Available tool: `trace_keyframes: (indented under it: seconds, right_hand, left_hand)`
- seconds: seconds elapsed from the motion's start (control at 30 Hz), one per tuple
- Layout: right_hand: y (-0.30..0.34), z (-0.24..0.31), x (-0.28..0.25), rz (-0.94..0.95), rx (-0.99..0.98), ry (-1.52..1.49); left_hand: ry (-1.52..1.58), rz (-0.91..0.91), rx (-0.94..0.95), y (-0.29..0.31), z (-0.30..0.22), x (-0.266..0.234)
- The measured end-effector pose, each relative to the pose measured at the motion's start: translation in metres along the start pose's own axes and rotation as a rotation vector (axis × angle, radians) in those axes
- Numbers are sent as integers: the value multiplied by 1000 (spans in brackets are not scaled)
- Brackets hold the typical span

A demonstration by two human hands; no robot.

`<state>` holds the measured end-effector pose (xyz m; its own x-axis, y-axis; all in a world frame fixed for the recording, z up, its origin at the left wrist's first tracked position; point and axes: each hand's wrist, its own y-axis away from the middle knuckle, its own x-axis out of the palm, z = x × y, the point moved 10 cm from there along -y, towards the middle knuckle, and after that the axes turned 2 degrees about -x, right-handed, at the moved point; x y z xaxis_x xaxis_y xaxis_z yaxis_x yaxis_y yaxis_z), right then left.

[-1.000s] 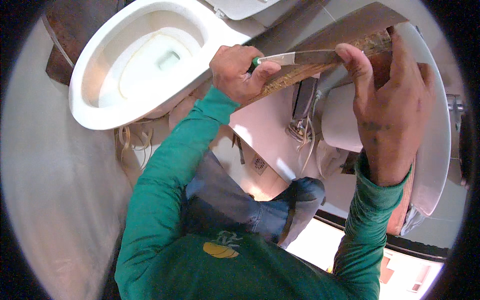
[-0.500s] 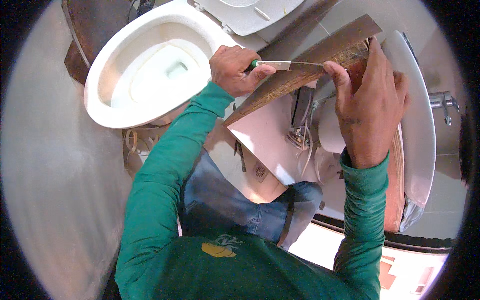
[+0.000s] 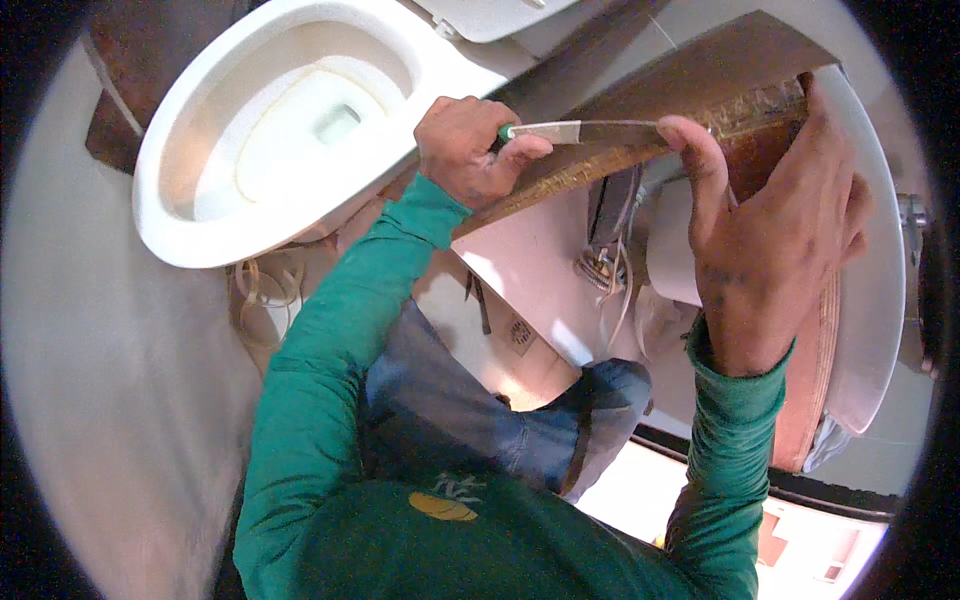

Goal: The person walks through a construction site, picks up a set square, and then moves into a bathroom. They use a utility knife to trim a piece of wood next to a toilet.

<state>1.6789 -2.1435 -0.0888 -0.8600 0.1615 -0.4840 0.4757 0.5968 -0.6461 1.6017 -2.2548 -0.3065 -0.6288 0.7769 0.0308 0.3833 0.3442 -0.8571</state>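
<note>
My left hand [image 3: 470, 150] is closed round the green handle of a thin-bladed knife [image 3: 560, 131], its blade reaching right along a brown wooden panel [image 3: 690, 85]. The panel slants up to the right, its long edge rough and streaked with yellowish residue. At its upper right end, my right hand [image 3: 765, 240] grips the panel, the fingertips partly hidden at the edge. The right thumb rests by the far end of the blade.
A white toilet [image 3: 170, 215] with raised lid stands left of the panel. Below the panel are a pale board [image 3: 520, 270], hoses [image 3: 600, 268] and a floor drain [image 3: 518, 335]. A white basin [image 3: 875, 270] borders the right side. Looped strips [image 3: 265, 290] lie under the toilet.
My right hand and the panel's upper end have shifted right in the picture. The toilet appears further left. My left hand keeps its hold on the knife.
</note>
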Motion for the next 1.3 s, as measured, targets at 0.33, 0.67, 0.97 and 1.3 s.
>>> trace_keyframes:
  seconds: [0.33,0.67,0.97,1.3]
  right_hand:
    - [1,-5,-6,48,25,34]
    - [-21,19,-51,24,-369,-88]
    - [-22,27,15,312,-582,-84]
    - [-19,48,7,194,-696,-82]
  left_hand:
    - [-36,109,27,-10,-7,-5]
    - [-50,162,82,-21,-10,-5]
    - [-52,192,41,-26,5,-10]
    - [-30,183,34,-16,11,-9]
